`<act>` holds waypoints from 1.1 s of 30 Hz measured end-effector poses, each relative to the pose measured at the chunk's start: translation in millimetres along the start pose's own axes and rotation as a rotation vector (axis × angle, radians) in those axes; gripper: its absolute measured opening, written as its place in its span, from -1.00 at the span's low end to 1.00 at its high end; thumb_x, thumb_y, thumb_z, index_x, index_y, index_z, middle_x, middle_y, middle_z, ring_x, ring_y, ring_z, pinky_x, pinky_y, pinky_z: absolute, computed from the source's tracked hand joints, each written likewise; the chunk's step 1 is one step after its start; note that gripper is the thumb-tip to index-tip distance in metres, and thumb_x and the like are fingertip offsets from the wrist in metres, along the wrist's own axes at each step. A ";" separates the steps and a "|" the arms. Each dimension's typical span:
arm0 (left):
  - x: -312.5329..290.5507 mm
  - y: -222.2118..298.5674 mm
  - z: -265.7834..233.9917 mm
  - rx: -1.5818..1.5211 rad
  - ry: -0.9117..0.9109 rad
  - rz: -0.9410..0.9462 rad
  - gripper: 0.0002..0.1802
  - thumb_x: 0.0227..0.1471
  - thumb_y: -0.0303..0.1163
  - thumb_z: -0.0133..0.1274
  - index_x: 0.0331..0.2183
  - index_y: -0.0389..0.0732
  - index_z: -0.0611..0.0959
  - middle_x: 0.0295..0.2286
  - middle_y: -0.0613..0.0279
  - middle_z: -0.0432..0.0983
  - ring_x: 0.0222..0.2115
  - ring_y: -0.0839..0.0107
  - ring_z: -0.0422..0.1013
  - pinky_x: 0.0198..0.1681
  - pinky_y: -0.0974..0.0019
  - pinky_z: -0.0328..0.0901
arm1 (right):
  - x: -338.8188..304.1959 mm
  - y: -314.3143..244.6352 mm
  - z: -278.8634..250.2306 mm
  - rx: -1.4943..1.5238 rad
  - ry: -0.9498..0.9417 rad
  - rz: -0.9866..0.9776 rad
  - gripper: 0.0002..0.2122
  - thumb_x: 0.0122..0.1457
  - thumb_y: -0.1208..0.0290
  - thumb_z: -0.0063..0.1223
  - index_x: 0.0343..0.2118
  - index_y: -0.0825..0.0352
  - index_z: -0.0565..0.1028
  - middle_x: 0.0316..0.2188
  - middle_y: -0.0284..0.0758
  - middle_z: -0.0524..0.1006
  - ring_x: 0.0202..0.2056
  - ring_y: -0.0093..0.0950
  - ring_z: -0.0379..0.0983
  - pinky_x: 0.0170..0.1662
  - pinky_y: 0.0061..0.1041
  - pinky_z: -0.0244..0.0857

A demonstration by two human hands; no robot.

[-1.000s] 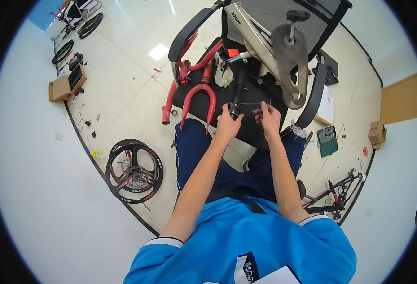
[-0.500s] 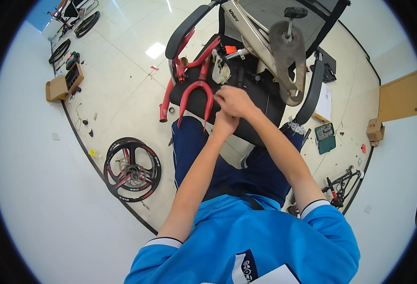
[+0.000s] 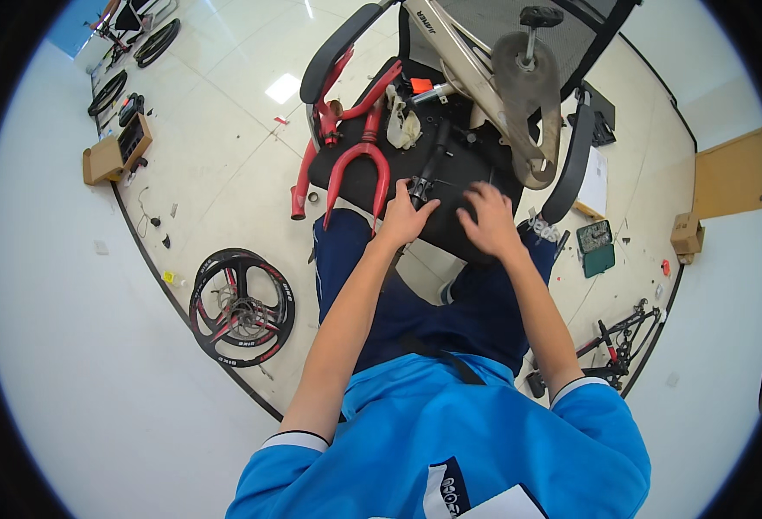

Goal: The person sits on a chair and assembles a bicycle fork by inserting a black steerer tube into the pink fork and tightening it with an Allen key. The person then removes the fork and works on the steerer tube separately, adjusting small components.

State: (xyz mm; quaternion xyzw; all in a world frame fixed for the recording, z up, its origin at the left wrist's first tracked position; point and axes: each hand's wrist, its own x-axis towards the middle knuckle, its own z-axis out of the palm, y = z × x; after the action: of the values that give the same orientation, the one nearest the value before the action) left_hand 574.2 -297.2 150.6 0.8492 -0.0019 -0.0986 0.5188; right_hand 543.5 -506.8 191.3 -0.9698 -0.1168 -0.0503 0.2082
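Sitting over a black office chair seat (image 3: 450,199) serving as a worktop, with both bare hands reaching forward onto it. Left hand (image 3: 405,218) closing its grip around the near end of a black tube-shaped bike part (image 3: 433,160), fingers wrapped about the clamp-like end (image 3: 419,187) at the seat's front. Right hand (image 3: 489,221) resting flat on the seat just beside, fingers spread wide, holding nothing.

Lying lengthwise on the seat, the black tube part pointing away from the body, between a red bicycle fork (image 3: 359,160) on the left and a pale metal bike frame (image 3: 484,86) with a round chainring guard (image 3: 528,73) on the right. Crumpled whitish rag (image 3: 402,121) sitting near the far end.

Judging by look: stiff, metal, light enough for one hand, likely smooth along the shaft and so prone to rolling or slipping; best taken at the knurled or clamped end, where the left hand already sits, with the other hand steadying the shaft.

Lying on the pale tiled floor (image 3: 216,156): a black and red spoked wheel (image 3: 242,307) to the left, a cardboard box (image 3: 108,156) farther off, a green case (image 3: 595,246) to the right.
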 end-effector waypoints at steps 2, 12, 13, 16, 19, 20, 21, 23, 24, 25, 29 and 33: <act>-2.6 -1.0 3.9 0.011 0.021 0.039 -0.13 0.01 -0.11 0.29 0.13 -0.35 0.20 -0.26 -0.28 0.56 -0.22 -0.18 0.54 -0.15 0.03 0.39 | 21.2 10.4 3.2 0.103 0.062 0.040 -0.66 0.10 0.27 0.11 -0.09 0.33 0.56 0.19 -0.13 0.34 0.26 -0.18 0.20 0.23 -0.09 0.10; -8.6 11.7 12.3 -0.024 0.008 0.040 -0.25 0.05 -0.23 0.25 0.08 -0.37 0.22 -0.21 -0.36 0.54 -0.14 -0.28 0.48 -0.11 -0.04 0.38 | 76.7 -27.6 28.4 0.484 0.191 0.078 -0.72 0.13 0.25 0.17 -0.34 0.44 0.65 0.07 -0.10 0.48 -0.01 -0.12 0.48 0.05 -0.31 0.34; -8.7 12.4 13.7 -0.027 -0.001 0.043 -0.26 0.05 -0.24 0.25 0.08 -0.37 0.21 -0.21 -0.37 0.54 -0.13 -0.29 0.48 -0.11 -0.05 0.38 | 76.7 -26.8 33.1 0.515 0.198 0.068 -0.73 0.13 0.28 0.18 -0.34 0.44 0.65 -0.01 -0.10 0.54 -0.06 -0.14 0.52 0.00 -0.34 0.38; -10.3 15.5 11.2 0.000 -0.014 0.000 -0.26 0.05 -0.26 0.24 0.07 -0.38 0.21 -0.22 -0.39 0.54 -0.13 -0.30 0.47 -0.10 -0.06 0.37 | 78.5 -42.3 10.3 0.524 0.091 0.100 -0.78 0.13 0.35 0.18 -0.34 0.46 0.64 -0.31 -0.14 0.62 -0.30 -0.21 0.58 -0.22 -0.38 0.41; -9.6 10.8 13.4 -0.021 0.021 0.050 -0.28 0.05 -0.27 0.23 0.07 -0.38 0.21 -0.22 -0.40 0.53 -0.14 -0.32 0.46 -0.10 -0.08 0.36 | 88.5 -34.7 6.0 0.730 0.114 0.136 -0.73 0.16 0.29 0.21 -0.36 0.47 0.64 -0.58 -0.23 0.60 -0.57 -0.47 0.48 -0.39 -0.42 0.38; -9.9 12.8 13.0 -0.013 0.018 0.039 -0.28 0.05 -0.27 0.23 0.07 -0.38 0.22 -0.23 -0.41 0.53 -0.14 -0.32 0.47 -0.10 -0.08 0.36 | 92.4 -35.1 -2.5 0.833 -0.004 0.268 -0.72 0.16 0.27 0.23 -0.36 0.47 0.65 -0.58 -0.24 0.61 -0.56 -0.51 0.48 -0.39 -0.44 0.38; -10.7 14.7 12.6 -0.005 0.016 0.027 -0.29 0.05 -0.27 0.22 0.07 -0.38 0.22 -0.23 -0.41 0.53 -0.14 -0.32 0.47 -0.10 -0.08 0.37 | 95.7 -36.3 -9.6 0.933 -0.124 0.401 -0.70 0.15 0.24 0.24 -0.36 0.48 0.65 -0.58 -0.25 0.62 -0.55 -0.56 0.47 -0.40 -0.46 0.38; -12.5 19.5 11.8 -0.004 0.009 0.014 -0.30 0.06 -0.27 0.21 0.05 -0.39 0.22 -0.23 -0.42 0.53 -0.15 -0.33 0.47 -0.10 -0.10 0.37 | 98.4 -31.2 -1.1 0.937 -0.158 0.394 -0.68 0.13 0.21 0.27 -0.36 0.48 0.66 -0.57 -0.24 0.63 -0.52 -0.54 0.51 -0.38 -0.47 0.39; -13.6 22.6 11.9 -0.011 0.004 0.012 -0.32 0.06 -0.28 0.20 0.04 -0.39 0.22 -0.23 -0.42 0.53 -0.16 -0.34 0.46 -0.10 -0.12 0.37 | 99.5 -28.1 4.4 0.939 -0.173 0.390 -0.66 0.12 0.20 0.29 -0.37 0.48 0.66 -0.56 -0.24 0.64 -0.51 -0.53 0.53 -0.37 -0.47 0.40; -13.8 25.9 12.0 -0.018 -0.002 0.010 -0.33 0.06 -0.29 0.20 0.03 -0.40 0.22 -0.24 -0.43 0.53 -0.16 -0.34 0.46 -0.11 -0.13 0.36 | 100.9 -25.2 10.2 0.871 -0.096 0.342 -0.65 0.11 0.19 0.30 -0.37 0.48 0.66 -0.56 -0.23 0.64 -0.50 -0.53 0.54 -0.37 -0.47 0.41; -14.9 27.3 14.0 -0.011 0.011 -0.011 -0.32 0.06 -0.27 0.20 0.04 -0.40 0.22 -0.25 -0.43 0.54 -0.17 -0.34 0.47 -0.12 -0.12 0.37 | 101.8 -27.9 27.0 0.655 0.050 0.231 -0.60 0.08 0.09 0.30 -0.41 0.47 0.66 -0.57 -0.17 0.63 -0.50 -0.45 0.58 -0.37 -0.43 0.42; -14.4 26.6 17.4 -0.007 0.015 -0.023 -0.30 0.06 -0.25 0.21 0.05 -0.40 0.22 -0.26 -0.40 0.55 -0.18 -0.31 0.48 -0.14 -0.09 0.37 | 101.4 -29.7 28.1 0.557 0.003 0.237 -0.59 0.16 0.08 0.21 -0.49 0.45 0.64 -0.68 -0.24 0.54 -0.60 -0.53 0.48 -0.45 -0.49 0.32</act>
State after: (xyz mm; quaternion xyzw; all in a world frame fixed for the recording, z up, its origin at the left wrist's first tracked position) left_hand 559.8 -323.3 168.7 0.8482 0.0122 -0.0982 0.5204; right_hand 635.7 -448.0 192.2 -0.8821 -0.0119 0.0067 0.4709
